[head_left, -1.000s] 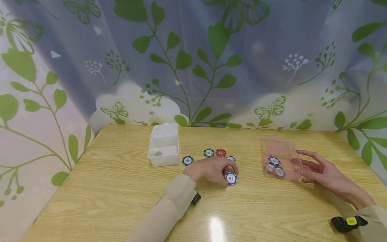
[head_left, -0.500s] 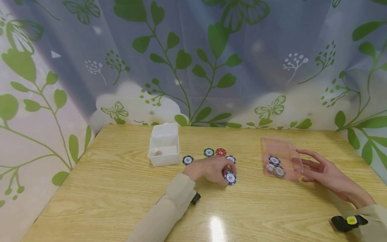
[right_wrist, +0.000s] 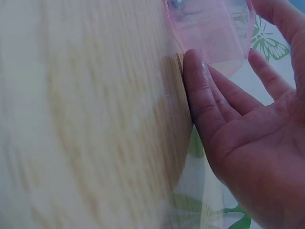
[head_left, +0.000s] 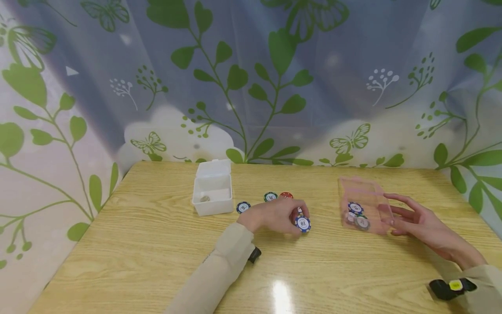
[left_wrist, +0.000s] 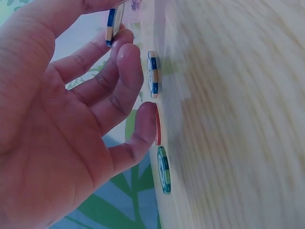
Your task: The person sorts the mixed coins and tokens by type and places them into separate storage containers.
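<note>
My left hand (head_left: 274,213) pinches a blue-and-white poker chip (head_left: 303,223), marked 10, tilted toward me and raised off the tabletop. Under those fingers, another blue-edged chip (left_wrist: 152,74) lies flat, mostly covered in the head view. Behind the knuckles are a red chip (head_left: 286,194) and a green chip (head_left: 270,197); a dark blue one (head_left: 243,207) is by the wrist. My right hand (head_left: 421,229) has its fingers spread at the right side of a see-through pink box (head_left: 351,183), touching it. Several chips (head_left: 355,208) show inside that box.
Left of the chips stands a white box (head_left: 213,208) with its lid up and a small round thing (head_left: 205,199) inside. A patterned curtain (head_left: 251,87) hangs along the far edge of the wooden table (head_left: 164,244).
Over the last half second my left hand has shifted slightly right and away from me with the pinched chip. My right hand and the pink box stay put.
</note>
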The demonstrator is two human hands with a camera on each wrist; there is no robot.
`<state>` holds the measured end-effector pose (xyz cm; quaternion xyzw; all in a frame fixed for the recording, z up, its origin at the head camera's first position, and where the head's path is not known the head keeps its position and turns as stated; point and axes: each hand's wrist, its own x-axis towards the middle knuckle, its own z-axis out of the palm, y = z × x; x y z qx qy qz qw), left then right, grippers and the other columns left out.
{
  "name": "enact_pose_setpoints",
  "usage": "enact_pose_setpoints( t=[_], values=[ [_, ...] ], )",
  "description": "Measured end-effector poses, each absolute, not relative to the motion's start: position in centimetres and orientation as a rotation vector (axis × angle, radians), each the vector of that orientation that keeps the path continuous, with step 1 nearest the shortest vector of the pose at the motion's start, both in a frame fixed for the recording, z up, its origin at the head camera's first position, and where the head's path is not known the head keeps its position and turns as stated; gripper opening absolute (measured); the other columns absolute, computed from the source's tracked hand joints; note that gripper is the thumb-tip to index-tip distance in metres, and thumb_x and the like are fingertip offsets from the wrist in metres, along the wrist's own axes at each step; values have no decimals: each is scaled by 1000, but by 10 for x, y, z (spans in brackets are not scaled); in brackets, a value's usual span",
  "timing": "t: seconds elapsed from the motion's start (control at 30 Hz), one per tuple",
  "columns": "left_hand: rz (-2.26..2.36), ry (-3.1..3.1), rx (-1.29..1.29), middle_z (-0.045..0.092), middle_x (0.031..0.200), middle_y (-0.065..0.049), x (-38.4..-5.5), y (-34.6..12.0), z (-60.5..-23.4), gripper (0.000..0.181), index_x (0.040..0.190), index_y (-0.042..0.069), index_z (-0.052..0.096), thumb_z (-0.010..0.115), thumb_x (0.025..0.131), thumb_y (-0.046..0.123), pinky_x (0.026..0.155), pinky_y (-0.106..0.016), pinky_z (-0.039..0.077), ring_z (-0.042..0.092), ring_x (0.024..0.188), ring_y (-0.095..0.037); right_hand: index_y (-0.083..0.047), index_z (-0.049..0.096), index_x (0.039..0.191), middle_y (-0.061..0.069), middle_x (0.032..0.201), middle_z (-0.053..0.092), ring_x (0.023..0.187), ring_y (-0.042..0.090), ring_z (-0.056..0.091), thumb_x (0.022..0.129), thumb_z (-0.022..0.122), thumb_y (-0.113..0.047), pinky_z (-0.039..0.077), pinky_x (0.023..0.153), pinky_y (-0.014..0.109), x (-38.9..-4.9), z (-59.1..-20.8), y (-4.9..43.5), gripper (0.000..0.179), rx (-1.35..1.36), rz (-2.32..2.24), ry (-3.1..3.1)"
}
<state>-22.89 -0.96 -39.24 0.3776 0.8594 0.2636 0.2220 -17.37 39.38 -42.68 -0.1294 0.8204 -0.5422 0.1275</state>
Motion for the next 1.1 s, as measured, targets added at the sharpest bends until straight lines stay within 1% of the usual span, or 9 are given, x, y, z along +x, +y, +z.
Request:
enact_pose_setpoints(
  t=[0.17,0.37,0.5,0.57,0.73,0.87,1.1],
  values=[
    [745,2400,1079,61,88,7,-229,-4,-390,36,117,22,62,80,86,24,70,-18,45,54,76,-4,-22,27,160,-34,134,56,113,-8,63,107,50,-4,60,79,31,-174,-428,395,60,-388,-1592,2368],
    [780,2400,1102,61,93,7,-230,4,-387,35,119,26,60,78,89,28,71,-20,45,54,78,-6,-22,27,160,-32,136,56,114,-8,63,107,48,-2,60,80,31,-174,-429,396,60,-421,-1625,2333],
    [805,2423,1123,61,94,8,-231,10,-386,36,119,30,60,78,88,33,70,-21,46,56,76,-6,-21,28,160,-31,137,58,114,-6,64,107,48,-1,60,80,31,-174,-428,396,60,-444,-1631,2327],
    [829,2420,1130,61,94,9,-232,13,-385,37,119,31,59,78,88,34,67,-21,46,57,74,-6,-21,28,160,-30,137,58,115,-6,64,107,48,-1,60,80,30,-175,-428,396,60,-456,-1635,2318],
    [912,2397,1143,60,94,8,-232,20,-383,38,119,32,58,78,87,32,63,-22,46,58,71,-7,-20,27,161,-29,139,58,116,-6,63,107,47,1,60,81,30,-175,-428,396,61,-477,-1650,2292],
    [952,2387,1154,60,94,7,-232,25,-381,37,119,32,57,76,86,31,62,-21,45,55,68,-8,-20,27,161,-29,139,58,117,-6,63,107,46,1,60,81,30,-175,-429,397,61,-480,-1653,2285],
    [964,2408,1198,61,93,7,-232,34,-380,38,120,30,57,75,87,31,61,-20,45,55,67,-7,-18,26,161,-28,141,58,119,-6,63,107,46,1,60,82,29,-176,-429,397,61,-490,-1663,2273]
  ],
)
